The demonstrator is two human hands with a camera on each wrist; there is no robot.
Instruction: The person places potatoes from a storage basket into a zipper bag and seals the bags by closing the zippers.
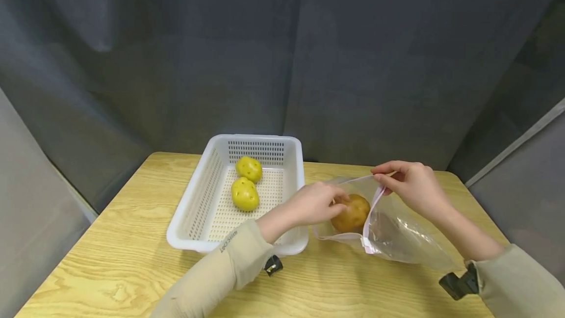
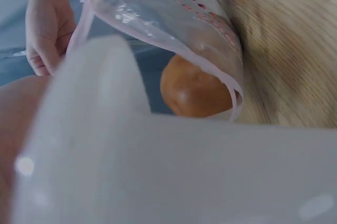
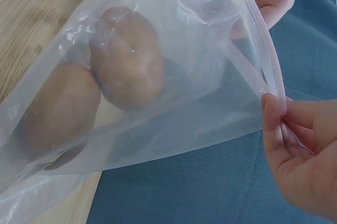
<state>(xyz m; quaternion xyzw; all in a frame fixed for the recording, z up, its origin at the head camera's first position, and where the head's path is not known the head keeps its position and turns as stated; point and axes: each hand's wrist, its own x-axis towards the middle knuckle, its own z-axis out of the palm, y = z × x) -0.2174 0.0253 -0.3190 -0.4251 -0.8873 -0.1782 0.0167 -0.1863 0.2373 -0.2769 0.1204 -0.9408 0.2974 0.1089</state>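
A clear zip bag [image 1: 406, 239] with a pink rim and white slider lies on its side, mouth facing left. My right hand [image 1: 412, 188] pinches the far corner of that rim between thumb and fingers. My left hand [image 1: 315, 202] reaches to the mouth, its fingers loosely bent with nothing seen between them. A brown potato [image 1: 351, 213] lies just inside the mouth, partly behind those fingers in the head view. Through the plastic, the right wrist view shows two brown potatoes [image 3: 126, 58] side by side. Basket plastic covers much of the left wrist view.
A white perforated basket [image 1: 187, 210] stands left of the bag, under my left forearm. Two yellow potatoes [image 1: 244, 194] lie in it, touching. The wooden table [image 1: 110, 259] ends at a dark curtain [image 1: 220, 53] behind; grey panels flank it.
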